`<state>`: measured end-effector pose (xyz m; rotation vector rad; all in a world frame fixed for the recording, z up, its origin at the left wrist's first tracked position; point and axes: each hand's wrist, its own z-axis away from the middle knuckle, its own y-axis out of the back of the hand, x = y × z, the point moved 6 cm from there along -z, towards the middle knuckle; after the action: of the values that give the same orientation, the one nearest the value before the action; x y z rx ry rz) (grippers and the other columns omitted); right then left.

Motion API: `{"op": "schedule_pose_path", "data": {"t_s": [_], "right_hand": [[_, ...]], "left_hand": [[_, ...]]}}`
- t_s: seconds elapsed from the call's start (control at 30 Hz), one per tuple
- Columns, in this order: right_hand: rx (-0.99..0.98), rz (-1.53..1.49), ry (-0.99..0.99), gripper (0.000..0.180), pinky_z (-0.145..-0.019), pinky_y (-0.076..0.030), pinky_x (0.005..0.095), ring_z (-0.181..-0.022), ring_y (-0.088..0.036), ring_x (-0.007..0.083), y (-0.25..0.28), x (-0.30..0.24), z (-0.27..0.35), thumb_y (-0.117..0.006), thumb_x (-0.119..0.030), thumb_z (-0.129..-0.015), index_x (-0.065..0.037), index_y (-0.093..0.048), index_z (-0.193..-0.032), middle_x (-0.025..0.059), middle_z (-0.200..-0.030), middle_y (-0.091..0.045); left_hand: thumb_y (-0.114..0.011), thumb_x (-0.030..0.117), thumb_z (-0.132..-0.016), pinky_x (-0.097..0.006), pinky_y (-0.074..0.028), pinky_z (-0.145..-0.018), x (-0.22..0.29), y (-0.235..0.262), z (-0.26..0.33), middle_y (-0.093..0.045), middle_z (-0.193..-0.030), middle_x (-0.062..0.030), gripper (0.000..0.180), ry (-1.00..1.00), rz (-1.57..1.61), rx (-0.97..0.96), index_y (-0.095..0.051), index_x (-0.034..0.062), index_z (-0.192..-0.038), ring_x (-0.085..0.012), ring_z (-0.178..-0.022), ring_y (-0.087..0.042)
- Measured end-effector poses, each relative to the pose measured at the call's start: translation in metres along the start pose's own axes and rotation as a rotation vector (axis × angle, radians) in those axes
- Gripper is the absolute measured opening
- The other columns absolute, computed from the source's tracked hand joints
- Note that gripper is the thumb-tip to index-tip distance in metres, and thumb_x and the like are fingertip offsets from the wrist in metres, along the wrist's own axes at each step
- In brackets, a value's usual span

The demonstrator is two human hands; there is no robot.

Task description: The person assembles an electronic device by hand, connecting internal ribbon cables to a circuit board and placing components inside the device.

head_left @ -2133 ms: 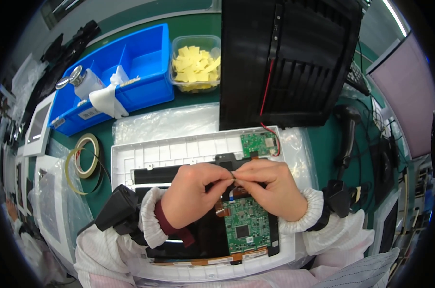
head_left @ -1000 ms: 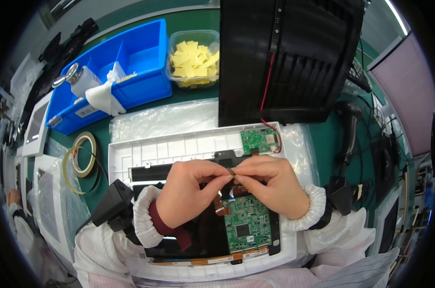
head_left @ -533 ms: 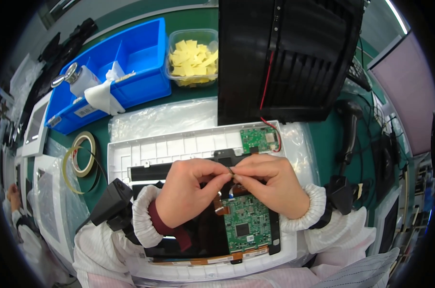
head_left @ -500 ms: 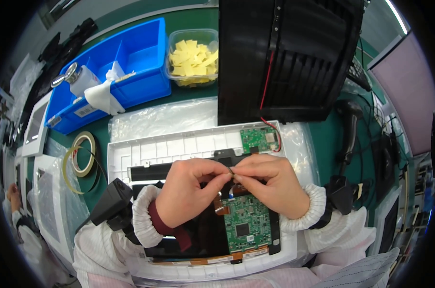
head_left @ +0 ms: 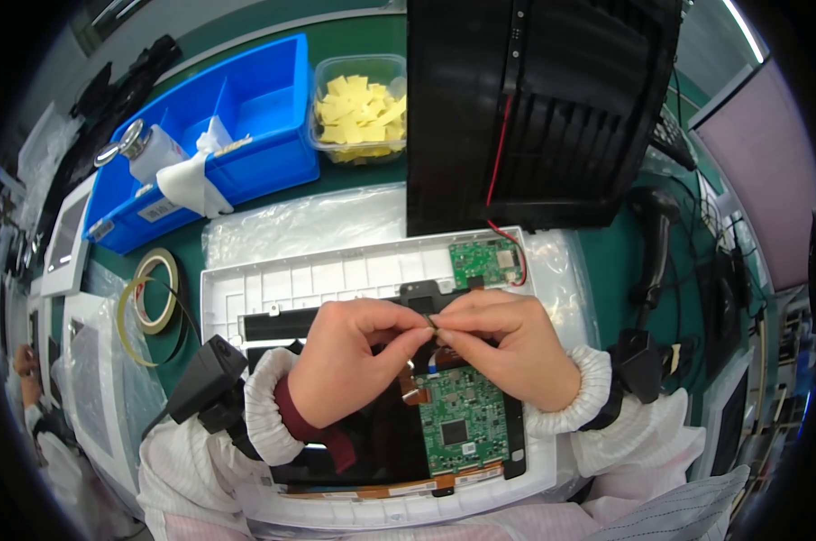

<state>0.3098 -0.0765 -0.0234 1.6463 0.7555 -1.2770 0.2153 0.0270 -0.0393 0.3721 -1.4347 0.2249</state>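
Observation:
My left hand [head_left: 352,359] and my right hand [head_left: 514,344] meet fingertip to fingertip, both pinched closed. Between them is a small dark piece, too small to name. They hover above the top of a large green circuit board [head_left: 484,410] fixed on a black display panel [head_left: 372,460]. Orange flat cables [head_left: 414,394] run at the board's left edge, partly under my fingers. The panel lies in a white plastic frame [head_left: 336,270]. A smaller green board [head_left: 474,262], with a red wire leading off it, sits at the frame's upper right.
Beyond the frame stands a large black ribbed housing [head_left: 570,117]. A blue divided bin [head_left: 264,108] holds a pump bottle; beside it is a clear tub of yellow paper pieces [head_left: 361,110]. Tape rolls [head_left: 158,290] lie left, a handheld scanner [head_left: 653,243] right. Another person's hand [head_left: 27,374] shows far left.
My hands keep nearly the same pinch at the same spot. At the far left, the other person's hand has shifted slightly.

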Motion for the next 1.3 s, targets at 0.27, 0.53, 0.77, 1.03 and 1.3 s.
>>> {"op": "schedule_pose_path", "data": {"t_s": [0.27, 0.53, 0.77, 1.03, 1.3], "right_hand": [[-0.007, 0.032, 0.027, 0.013, -0.062, -0.050, 0.0225, -0.073, -0.061, 0.0148, 0.002, -0.003, -0.002, -0.060, 0.004, -0.077, 0.004, -0.065, -0.089, 0.0107, -0.085, -0.062], [-0.004, -0.016, -0.053, 0.011, -0.063, -0.050, 0.0213, -0.073, -0.061, 0.0141, 0.001, 0.001, -0.005, -0.060, 0.004, -0.077, 0.004, -0.064, -0.088, 0.0097, -0.085, -0.062], [-0.029, -0.163, -0.120, 0.011, -0.063, -0.051, 0.0205, -0.074, -0.062, 0.0123, -0.002, 0.008, -0.001, -0.059, 0.003, -0.080, 0.007, -0.062, -0.090, 0.0083, -0.087, -0.060], [-0.029, -0.232, -0.092, 0.012, -0.064, -0.051, 0.0210, -0.075, -0.063, 0.0129, -0.005, 0.010, -0.003, -0.058, 0.003, -0.080, 0.006, -0.063, -0.091, 0.0081, -0.088, -0.061], [-0.025, -0.214, -0.076, 0.013, -0.063, -0.051, 0.0215, -0.072, -0.063, 0.0128, -0.004, 0.016, -0.001, -0.060, 0.000, -0.079, 0.004, -0.064, -0.091, 0.0089, -0.082, -0.064]], "left_hand": [[-0.061, 0.002, -0.077, -0.021, -0.047, -0.055, 0.010, -0.001, -0.002, -0.062, -0.067, -0.0070, 0.006, -0.096, -0.002, 0.012, -0.063, -0.0040, -0.079, -0.0088, -0.061, -0.059], [-0.062, 0.002, -0.071, -0.023, -0.048, -0.056, 0.009, 0.004, -0.006, -0.062, -0.067, -0.0092, 0.006, -0.136, -0.110, 0.027, -0.062, -0.0018, -0.075, -0.0142, -0.061, -0.061], [-0.061, 0.002, -0.068, -0.028, -0.048, -0.059, 0.029, 0.005, -0.002, -0.060, -0.070, -0.0124, 0.007, -0.289, -0.403, 0.042, -0.061, -0.0015, -0.074, -0.0240, -0.064, -0.061], [-0.060, 0.000, -0.065, -0.036, -0.046, -0.065, 0.058, 0.011, 0.003, -0.057, -0.071, -0.0132, 0.006, -0.492, -0.779, 0.146, -0.058, -0.0004, -0.070, -0.0314, -0.072, -0.056], [-0.058, 0.002, -0.069, -0.038, -0.045, -0.065, 0.106, 0.068, -0.060, -0.056, -0.072, -0.0141, 0.003, -0.706, -1.059, 0.500, -0.057, -0.0005, -0.071, -0.0317, -0.072, -0.055]]}}
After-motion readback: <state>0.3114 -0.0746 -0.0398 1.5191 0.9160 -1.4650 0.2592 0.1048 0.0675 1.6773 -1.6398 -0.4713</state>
